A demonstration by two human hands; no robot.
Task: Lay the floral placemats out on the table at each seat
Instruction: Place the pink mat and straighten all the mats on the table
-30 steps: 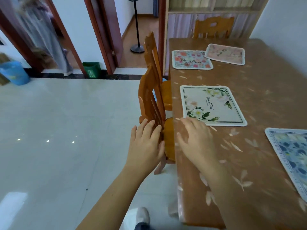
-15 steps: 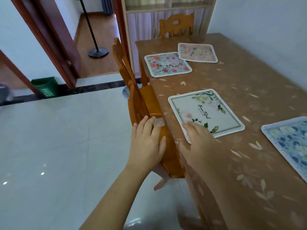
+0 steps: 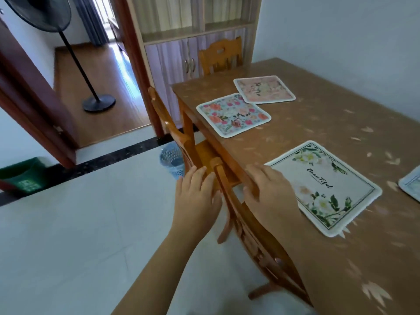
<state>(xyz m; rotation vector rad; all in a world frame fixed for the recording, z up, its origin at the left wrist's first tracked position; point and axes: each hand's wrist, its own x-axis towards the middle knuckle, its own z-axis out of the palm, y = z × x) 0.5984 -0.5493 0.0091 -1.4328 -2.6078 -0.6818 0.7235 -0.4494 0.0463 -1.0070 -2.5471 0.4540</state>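
the left hand (image 3: 197, 196) is laid on the top rail of the nearer wooden chair (image 3: 250, 242), fingers straight and close together. the right hand (image 3: 270, 194) is rested on the table (image 3: 329, 123) edge, fingers loosely bent at the near corner of the white "beautiful" placemat (image 3: 325, 185); whether the edge is gripped cannot be told. a rose-patterned placemat (image 3: 234, 113) and a pink placemat (image 3: 264, 89) are laid just beside each other at the far end, and a blue placemat (image 3: 411, 185) is cut off at the right.
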